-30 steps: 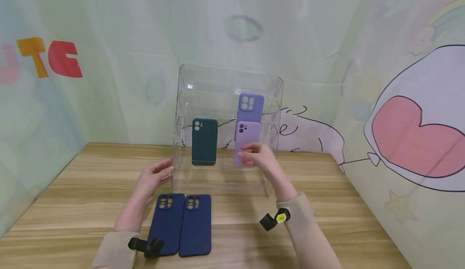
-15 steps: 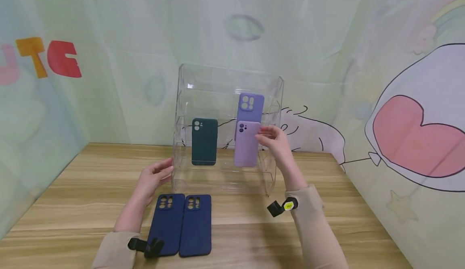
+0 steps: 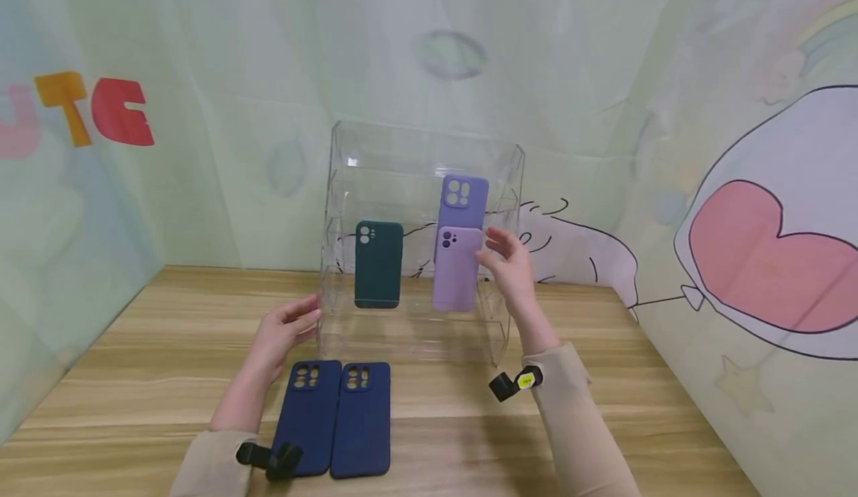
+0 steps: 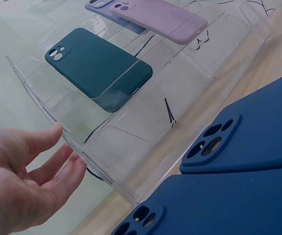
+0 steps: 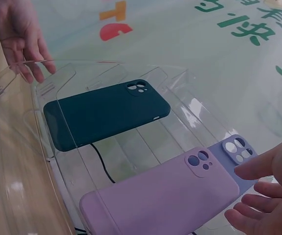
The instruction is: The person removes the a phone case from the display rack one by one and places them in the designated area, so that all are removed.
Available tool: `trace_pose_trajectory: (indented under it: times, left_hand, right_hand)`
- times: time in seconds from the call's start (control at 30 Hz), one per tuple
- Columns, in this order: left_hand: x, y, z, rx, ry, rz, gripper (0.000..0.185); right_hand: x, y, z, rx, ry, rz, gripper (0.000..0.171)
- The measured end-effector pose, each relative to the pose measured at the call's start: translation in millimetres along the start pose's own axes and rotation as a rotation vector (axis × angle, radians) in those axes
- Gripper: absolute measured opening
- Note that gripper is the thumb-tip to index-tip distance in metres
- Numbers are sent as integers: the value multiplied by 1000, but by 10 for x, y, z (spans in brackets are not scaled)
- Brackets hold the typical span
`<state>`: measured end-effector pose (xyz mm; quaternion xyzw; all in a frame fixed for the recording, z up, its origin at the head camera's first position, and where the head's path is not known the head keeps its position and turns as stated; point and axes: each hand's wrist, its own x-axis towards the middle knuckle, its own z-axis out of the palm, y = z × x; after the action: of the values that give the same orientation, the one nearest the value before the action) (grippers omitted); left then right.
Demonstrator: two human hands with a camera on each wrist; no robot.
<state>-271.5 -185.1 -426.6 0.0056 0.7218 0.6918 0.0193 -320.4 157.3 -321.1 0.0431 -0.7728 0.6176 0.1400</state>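
Observation:
A clear acrylic tiered stand [image 3: 412, 339] stands upright on the table. It holds a dark green phone case [image 3: 378, 266] at left, a pink-lilac phone case [image 3: 457, 277] at right, and a purple phone case [image 3: 465, 200] behind and above the pink-lilac one. My left hand [image 3: 284, 331] touches the stand's left side panel, fingers loosely bent, as the left wrist view shows. My right hand [image 3: 512, 267] is beside the pink-lilac case's upper right edge, thumb and fingers spread. Its thumb lies close to that case; whether it touches cannot be told. Nothing is between its fingers.
Two navy blue phone cases [image 3: 362, 419] lie side by side on the wooden table [image 3: 603, 407], in front of the stand. A printed curtain [image 3: 221, 184] hangs behind and at both sides. Each sleeve carries a small black wrist camera [image 3: 515, 383].
From over the pink-lilac case's lower front, my right hand has moved up and right to its right edge. My left hand remains at the stand's side. The cases keep their places.

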Motion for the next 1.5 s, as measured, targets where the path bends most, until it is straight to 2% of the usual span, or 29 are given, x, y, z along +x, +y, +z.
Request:
trace_pose_trajectory:
  times: [0.3, 0.7, 0.8, 1.27, 1.5]
  left_hand:
    - [-7, 2, 8, 5, -1, 1, 54]
    - [-4, 13, 7, 12, -2, -2, 54]
    - [-3, 9, 10, 14, -2, -4, 54]
    - [-1, -4, -1, 19, -10, -13, 54]
    - [5, -11, -4, 14, -4, -15, 54]
  right_hand:
    - [-23, 48, 48, -23, -16, 13, 61]
    - [-23, 60, 176, -191, 10, -102, 62]
    - [-23, 64, 193, -219, 17, -105, 62]
    - [-31, 76, 246, -171, 80, -111, 58]
    - [-36, 105, 246, -108, 120, -113, 46]
